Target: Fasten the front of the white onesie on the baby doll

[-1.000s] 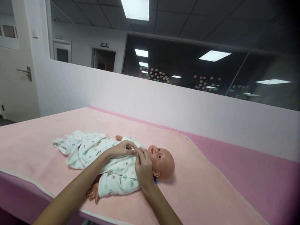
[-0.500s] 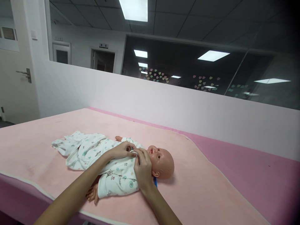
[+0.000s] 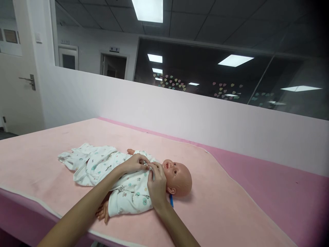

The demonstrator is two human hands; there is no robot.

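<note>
A baby doll lies on its back with its head to the right. It wears a white baby romper with small printed animals and dots. At the chest, just below the chin, my left hand pinches the romper's front. My right hand bends in from the neck side, its fingers closed on the same spot of cloth. The fingertips of both hands nearly meet, and they hide the bit of fabric between them. One doll hand pokes out of the near sleeve, below my left forearm.
A pale pink blanket covers much of a darker pink padded table. A low white wall with windows above runs along the far side. Some blue strip shows beside the doll's neck. A door stands at far left.
My fingertips have drawn slightly closer together over the romper's front, covering the bit of white cloth seen between them before. The doll lies as before; the view has shifted slightly.
</note>
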